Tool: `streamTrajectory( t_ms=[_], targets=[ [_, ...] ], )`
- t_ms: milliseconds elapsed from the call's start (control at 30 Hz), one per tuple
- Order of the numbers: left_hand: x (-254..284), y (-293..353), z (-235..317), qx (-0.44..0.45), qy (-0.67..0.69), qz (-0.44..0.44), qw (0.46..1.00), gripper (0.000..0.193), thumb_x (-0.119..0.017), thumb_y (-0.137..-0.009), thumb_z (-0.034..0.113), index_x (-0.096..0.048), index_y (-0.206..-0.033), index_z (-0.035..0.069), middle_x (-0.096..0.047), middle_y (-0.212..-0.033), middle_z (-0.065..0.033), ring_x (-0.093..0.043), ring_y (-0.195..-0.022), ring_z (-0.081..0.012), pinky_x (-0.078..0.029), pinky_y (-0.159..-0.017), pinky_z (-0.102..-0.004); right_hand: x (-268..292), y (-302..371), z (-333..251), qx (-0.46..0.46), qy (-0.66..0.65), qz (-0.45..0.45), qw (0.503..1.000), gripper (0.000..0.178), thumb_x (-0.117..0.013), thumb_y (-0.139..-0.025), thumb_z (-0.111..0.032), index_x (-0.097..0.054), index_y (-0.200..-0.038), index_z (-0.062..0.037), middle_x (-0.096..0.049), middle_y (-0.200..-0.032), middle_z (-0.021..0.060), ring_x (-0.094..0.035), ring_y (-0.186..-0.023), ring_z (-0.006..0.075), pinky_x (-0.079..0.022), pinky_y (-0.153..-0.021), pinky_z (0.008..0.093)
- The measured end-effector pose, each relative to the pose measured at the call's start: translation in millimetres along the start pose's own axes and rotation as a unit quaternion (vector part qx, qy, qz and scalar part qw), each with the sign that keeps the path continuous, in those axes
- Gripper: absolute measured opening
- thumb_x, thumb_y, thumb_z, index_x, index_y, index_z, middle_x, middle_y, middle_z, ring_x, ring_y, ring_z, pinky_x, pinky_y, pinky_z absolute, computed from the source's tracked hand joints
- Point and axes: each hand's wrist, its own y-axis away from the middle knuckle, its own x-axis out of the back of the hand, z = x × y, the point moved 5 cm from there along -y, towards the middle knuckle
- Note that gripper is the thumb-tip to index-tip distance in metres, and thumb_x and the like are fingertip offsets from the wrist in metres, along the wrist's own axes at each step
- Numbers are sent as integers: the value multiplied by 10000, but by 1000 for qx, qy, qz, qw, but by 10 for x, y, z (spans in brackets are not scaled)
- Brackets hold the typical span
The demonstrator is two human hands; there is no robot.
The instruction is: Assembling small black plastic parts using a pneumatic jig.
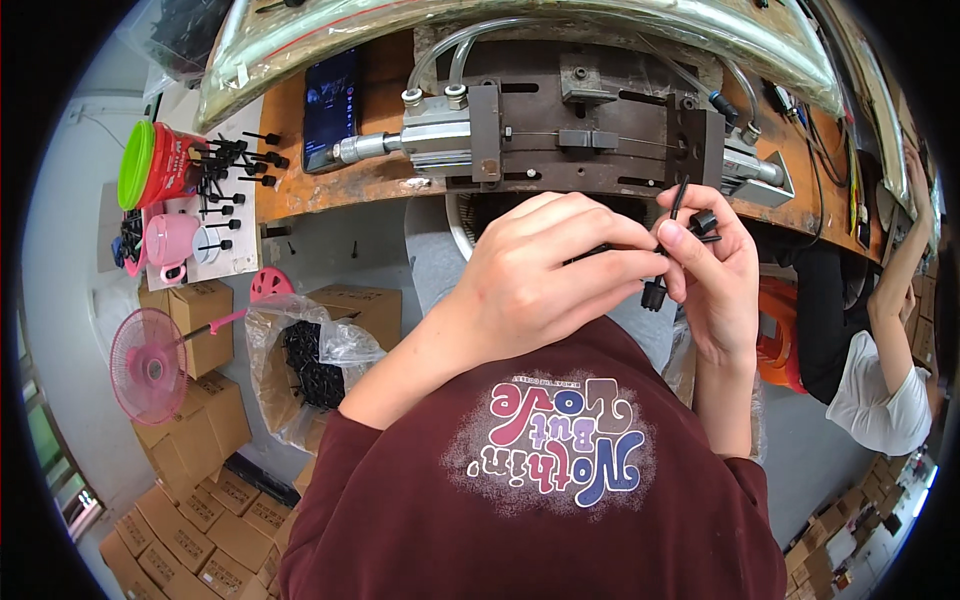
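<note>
Just in front of my chest, my two hands meet at the fingertips. My right hand (715, 260) pinches thin black plastic stems with ribbed knobs; one black knob (653, 295) hangs below the fingers and another black knob (704, 222) shows by the palm. My left hand (560, 265) is closed, its fingertips against the same pieces, and a dark stem passes beneath its fingers. How many pieces each hand holds is partly hidden. Beyond the hands sits a metal fixture (590, 165) with a small central block (587, 139) and a cylinder at either end.
Similar black knobbed stems (225, 160) lie on the left table by a red tub (172, 165) and a pink cup (170, 240). A phone (331, 105) rests left of the fixture. Below are a pink fan (149, 366), a bag of black parts (312, 365) and cartons. Another person (880, 390) sits at right.
</note>
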Motion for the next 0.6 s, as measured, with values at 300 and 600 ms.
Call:
streamTrajectory(
  t_ms=[300,600],
  targets=[
    [74,-18,76,-11,-56,12,998,321,-835,-601,177,-746,-900,101,-694,-1008,-22,-632,-892,-223,-483,-783,-353,-45,-47,72,-12,-64,12,998,261,-655,-929,-49,-577,-1167,23,-652,-874,84,-551,-562,66,-427,-495,190],
    [-96,151,-284,51,-239,-6,970,259,-793,-677,105,-709,-915,48,-684,-1198,-73,-667,-954,-238,-519,-795,-328,185,32,-143,128,33,96,987,377,-617,-936,-5,-480,-1286,25,-682,-998,151,-583,-702,99,-483,-671,227]
  ],
)
